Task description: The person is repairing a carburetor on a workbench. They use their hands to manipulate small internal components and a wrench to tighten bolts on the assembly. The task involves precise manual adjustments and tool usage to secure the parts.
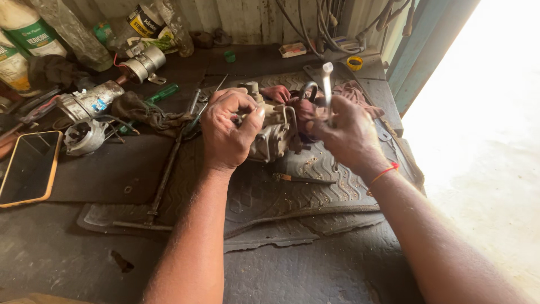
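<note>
Left hand was clamped over the top of the carburettor-like metal assembly, fingers curled round its upper edge, steadying it. Right hand was closed on a slim metal wrench held upright, socket end up, just right of the assembly and not engaged on it.

Progress, judging from this alone: assembly was off whatever it belongs to and sat on the rubber mat mid-bench, leaning on a reddish rag. Housing looked in one piece, no cover visibly removed. No loose fasteners seen on the mat, though small parts would be hard to spot. So teardown looked early at best; wrench was in hand but not on a fastener.

Assembly itself: dull grey cast metal, grimy, oily stains, boxy with stubs and a curved metal loop sticking up on its right side. Far side was hidden by the left hand.

Around it: long rod tool lay along the mat's left edge, a green-handled screwdriver beyond, starter-type motor parts further left, phone in orange case at the bench's left edge.
</note>
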